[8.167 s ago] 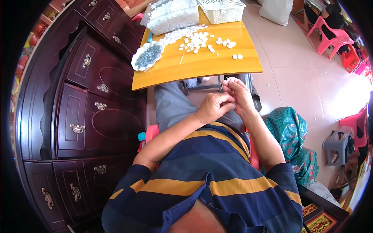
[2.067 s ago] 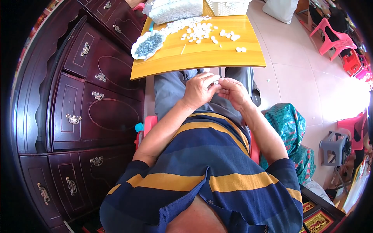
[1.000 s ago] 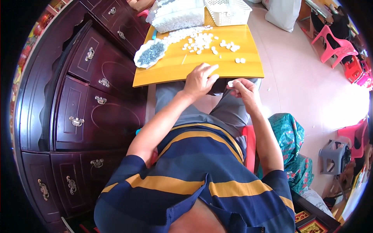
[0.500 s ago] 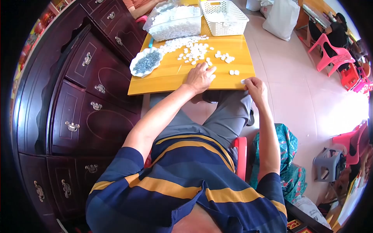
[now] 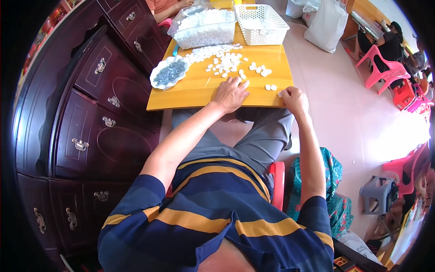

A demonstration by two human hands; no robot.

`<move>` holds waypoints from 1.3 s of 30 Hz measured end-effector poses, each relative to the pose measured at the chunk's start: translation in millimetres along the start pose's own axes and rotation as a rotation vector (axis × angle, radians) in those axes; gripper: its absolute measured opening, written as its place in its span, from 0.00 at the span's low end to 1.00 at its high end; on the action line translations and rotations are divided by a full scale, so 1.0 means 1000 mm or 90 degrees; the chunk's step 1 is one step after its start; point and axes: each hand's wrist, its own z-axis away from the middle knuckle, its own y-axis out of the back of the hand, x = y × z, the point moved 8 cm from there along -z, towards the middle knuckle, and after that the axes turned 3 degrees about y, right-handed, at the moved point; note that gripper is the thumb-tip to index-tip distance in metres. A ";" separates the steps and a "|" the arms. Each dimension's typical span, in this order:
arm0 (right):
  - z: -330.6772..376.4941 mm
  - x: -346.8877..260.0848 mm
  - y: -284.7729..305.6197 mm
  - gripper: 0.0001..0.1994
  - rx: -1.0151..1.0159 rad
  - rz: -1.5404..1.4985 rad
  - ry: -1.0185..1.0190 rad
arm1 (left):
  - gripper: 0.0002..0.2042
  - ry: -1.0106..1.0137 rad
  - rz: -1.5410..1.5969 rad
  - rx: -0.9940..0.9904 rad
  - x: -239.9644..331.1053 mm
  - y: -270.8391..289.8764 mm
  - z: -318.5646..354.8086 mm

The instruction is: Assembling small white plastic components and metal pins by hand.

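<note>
Left hand (image 5: 231, 94) is flat on the yellow table (image 5: 190, 93), just above the middle of the frame, palm down, fingers spread and stretched toward the scattered white pieces (image 5: 226, 61); fingertips right at the nearest ones, nothing gripped that can be seen. Right hand (image 5: 293, 98) sits at the table's right corner, fingers curled in, a small white piece (image 5: 280, 94) showing at its fingertips; whether it is truly pinched or only touched, cannot tell. Two more white pieces (image 5: 271, 87) lie just beside that hand, on the table edge.

The loose white pieces spread across the upper centre of the frame, thickest toward the clear plastic tub (image 5: 204, 28) heaped with the same white bits at the top. Next to it, upper right of the table, a white lattice basket (image 5: 260, 22). On the table's left side, a scalloped white dish (image 5: 168, 72) filled with small grey parts. A dark carved wooden cabinet (image 5: 90, 104) with brass handles fills the left of the frame. Pink plastic chairs (image 5: 385, 72) far right, a white bag (image 5: 328, 22) on the floor at top, another person's arm (image 5: 170, 7) at the upper edge
</note>
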 end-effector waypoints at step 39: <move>0.015 -0.128 -0.037 0.07 0.113 -0.101 0.273 | 0.17 -0.024 0.011 0.044 -0.013 0.017 0.046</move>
